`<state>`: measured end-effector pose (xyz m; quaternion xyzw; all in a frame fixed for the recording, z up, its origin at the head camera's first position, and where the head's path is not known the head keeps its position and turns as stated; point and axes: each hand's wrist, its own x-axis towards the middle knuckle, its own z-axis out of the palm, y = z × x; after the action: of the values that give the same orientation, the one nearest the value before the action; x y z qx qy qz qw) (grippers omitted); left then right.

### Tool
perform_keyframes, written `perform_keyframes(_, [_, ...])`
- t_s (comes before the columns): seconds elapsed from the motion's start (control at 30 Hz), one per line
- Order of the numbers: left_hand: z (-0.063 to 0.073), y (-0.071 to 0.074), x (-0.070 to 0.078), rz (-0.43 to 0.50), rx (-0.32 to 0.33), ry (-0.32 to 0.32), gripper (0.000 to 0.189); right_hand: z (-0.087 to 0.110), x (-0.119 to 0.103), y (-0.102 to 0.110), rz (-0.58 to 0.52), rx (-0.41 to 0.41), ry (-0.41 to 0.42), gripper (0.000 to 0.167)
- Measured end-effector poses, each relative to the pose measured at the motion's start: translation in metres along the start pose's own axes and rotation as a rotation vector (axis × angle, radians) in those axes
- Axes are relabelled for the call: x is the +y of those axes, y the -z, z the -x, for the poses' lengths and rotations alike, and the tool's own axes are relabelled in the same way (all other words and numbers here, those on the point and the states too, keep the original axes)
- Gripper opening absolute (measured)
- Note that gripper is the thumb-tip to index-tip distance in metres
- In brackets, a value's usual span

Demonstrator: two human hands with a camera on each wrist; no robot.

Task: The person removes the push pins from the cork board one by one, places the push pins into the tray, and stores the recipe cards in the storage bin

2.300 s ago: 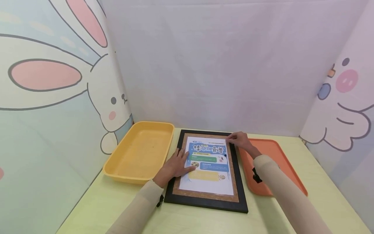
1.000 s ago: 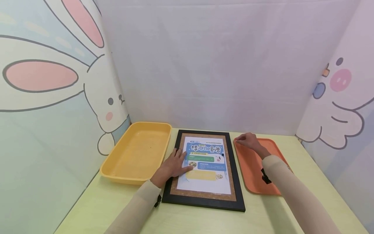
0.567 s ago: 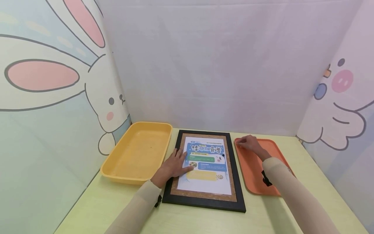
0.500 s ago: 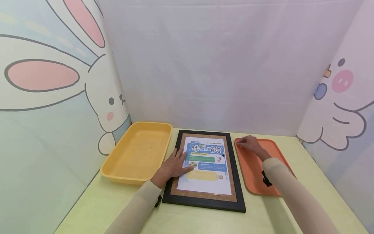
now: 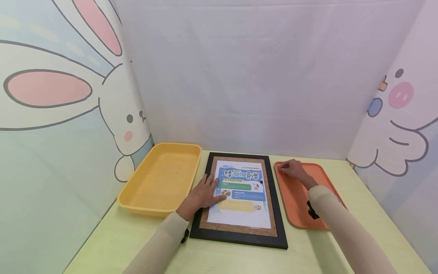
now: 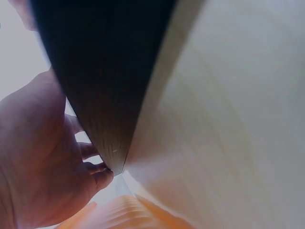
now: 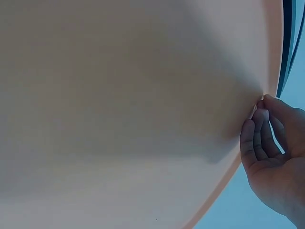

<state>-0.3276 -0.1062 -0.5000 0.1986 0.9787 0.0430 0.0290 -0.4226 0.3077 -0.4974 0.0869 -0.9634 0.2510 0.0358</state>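
Brace the sheet on the board with the left hand, fingers spread. The right hand has fingertips together at the far-left corner of the tray; cannot tell whether they hold anything. Pinch lightly.

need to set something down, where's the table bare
Bare table shows in front of the black-framed corkboard, between the sleeves, and right of the orange tray, towards the wall. The yellow tray holds only a dark speck. Crowded: the middle, corkboard between trays, left hand on poster, right hand at orange tray's far left corner.
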Motion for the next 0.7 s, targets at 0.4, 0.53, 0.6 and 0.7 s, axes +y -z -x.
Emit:
perform_keyframes(0.4, [0.0021,0.0015,0.0006,-0.014,-0.002,-0.017,0.092,0.0003,0.0053,-0.0028,-0.005,0.011,0.001,0.028])
perform_keyframes(0.53, [0.0028,0.0032,0.0009,-0.015,0.0,-0.02,0.092,0.0002,0.0068,-0.0037,-0.028,0.01,-0.005,0.029])
perform_keyframes(0.6, [0.0031,0.0038,0.0011,-0.016,-0.001,-0.02,0.092,0.0006,0.0065,-0.0034,-0.026,0.012,0.004,0.029])
perform_keyframes(0.7, [0.0041,0.0045,0.0014,-0.011,0.006,-0.022,0.092,0.0014,0.0047,-0.0026,-0.028,0.019,0.009,0.029])
